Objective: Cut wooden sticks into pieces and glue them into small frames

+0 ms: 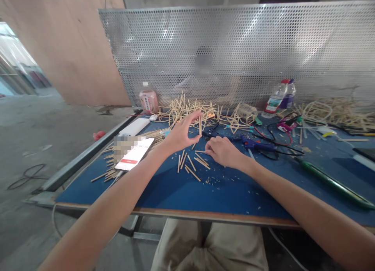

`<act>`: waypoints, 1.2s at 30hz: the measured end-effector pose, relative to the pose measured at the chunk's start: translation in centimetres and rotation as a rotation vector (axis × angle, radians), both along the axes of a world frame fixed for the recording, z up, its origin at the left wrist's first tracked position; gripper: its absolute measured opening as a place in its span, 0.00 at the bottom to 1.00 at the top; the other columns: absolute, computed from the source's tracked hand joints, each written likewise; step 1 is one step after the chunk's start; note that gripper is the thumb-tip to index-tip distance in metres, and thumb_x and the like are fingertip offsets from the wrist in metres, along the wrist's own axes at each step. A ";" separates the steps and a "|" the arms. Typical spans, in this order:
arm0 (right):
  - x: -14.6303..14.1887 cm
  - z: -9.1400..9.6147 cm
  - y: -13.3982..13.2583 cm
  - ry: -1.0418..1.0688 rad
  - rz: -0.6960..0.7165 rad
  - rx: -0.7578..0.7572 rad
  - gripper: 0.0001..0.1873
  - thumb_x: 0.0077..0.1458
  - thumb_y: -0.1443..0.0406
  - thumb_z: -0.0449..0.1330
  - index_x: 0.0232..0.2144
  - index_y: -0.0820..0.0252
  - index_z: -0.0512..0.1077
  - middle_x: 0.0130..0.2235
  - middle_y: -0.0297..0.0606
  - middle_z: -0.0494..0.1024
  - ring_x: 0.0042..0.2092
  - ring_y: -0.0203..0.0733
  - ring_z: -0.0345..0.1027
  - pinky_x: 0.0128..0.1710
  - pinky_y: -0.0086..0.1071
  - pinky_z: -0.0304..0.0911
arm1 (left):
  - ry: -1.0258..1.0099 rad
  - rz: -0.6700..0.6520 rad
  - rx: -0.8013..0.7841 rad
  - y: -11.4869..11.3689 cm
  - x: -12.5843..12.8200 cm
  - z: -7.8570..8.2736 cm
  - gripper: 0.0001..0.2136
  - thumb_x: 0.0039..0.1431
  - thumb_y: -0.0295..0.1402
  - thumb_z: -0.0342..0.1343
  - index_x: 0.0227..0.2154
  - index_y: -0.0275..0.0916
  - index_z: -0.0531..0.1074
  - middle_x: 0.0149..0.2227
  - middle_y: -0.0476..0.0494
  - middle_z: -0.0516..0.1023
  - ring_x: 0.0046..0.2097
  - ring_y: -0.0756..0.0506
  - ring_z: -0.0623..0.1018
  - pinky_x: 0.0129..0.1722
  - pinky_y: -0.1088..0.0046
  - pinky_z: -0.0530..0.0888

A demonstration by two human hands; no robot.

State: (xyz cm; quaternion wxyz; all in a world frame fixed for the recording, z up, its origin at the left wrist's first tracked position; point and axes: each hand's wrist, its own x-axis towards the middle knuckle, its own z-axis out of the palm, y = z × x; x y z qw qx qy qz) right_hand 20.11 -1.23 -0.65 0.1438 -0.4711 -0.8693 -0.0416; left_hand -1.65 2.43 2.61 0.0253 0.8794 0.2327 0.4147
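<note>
My left hand (182, 133) is raised over the middle of the blue table. Its thumb and fingertips grip short wooden sticks (200, 125) end to end, held upright; how many is unclear. My right hand (224, 151) rests on the table with curled fingers. Whatever is under its fingertips is hidden, and a dark object shows just behind them. Several short cut sticks (191, 172) lie loose below and between the hands, among small wood chips. A blue glue gun (258, 143) lies to the right of my right hand.
A phone (135, 153) lies on long sticks (109, 170) at left, near a white power bank (134, 126). Behind are a pile of joined sticks (187, 110), a pink drink bottle (148, 99), other bottles (275, 101) and cables. A green tool (336, 183) lies at right.
</note>
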 end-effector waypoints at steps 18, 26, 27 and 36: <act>0.2 1.0 0.6 1.262 0.075 -0.416 0.17 0.50 0.57 0.67 0.42 0.57 0.75 0.37 0.39 0.81 0.39 0.42 0.74 0.48 0.43 0.67 | -0.066 -0.141 -0.108 -0.5 1.7 -1.1 0.37 0.59 0.34 0.58 0.67 0.47 0.44 0.65 0.36 0.64 0.65 0.38 0.66 0.63 0.52 0.69; 0.1 1.3 0.1 1.267 0.103 -0.491 0.14 0.48 0.54 0.68 0.35 0.55 0.80 0.35 0.39 0.83 0.40 0.46 0.76 0.47 0.44 0.69 | -0.069 -0.197 -0.140 -1.1 2.1 -1.0 0.37 0.58 0.32 0.58 0.67 0.47 0.46 0.64 0.38 0.65 0.64 0.39 0.68 0.63 0.53 0.69; 0.1 1.4 0.0 1.264 0.099 -0.493 0.14 0.48 0.53 0.68 0.34 0.55 0.80 0.35 0.39 0.83 0.39 0.45 0.76 0.46 0.43 0.69 | -0.066 -0.204 -0.142 -1.2 2.1 -1.0 0.37 0.58 0.32 0.59 0.67 0.47 0.46 0.64 0.38 0.66 0.64 0.39 0.68 0.63 0.53 0.69; 0.3 1.8 -0.2 1.230 0.069 -0.484 0.15 0.45 0.52 0.70 0.31 0.55 0.81 0.31 0.38 0.82 0.33 0.42 0.74 0.41 0.40 0.70 | 0.010 -0.184 -0.181 -1.4 1.9 -0.8 0.40 0.59 0.35 0.60 0.68 0.52 0.43 0.68 0.38 0.58 0.62 0.36 0.70 0.61 0.50 0.71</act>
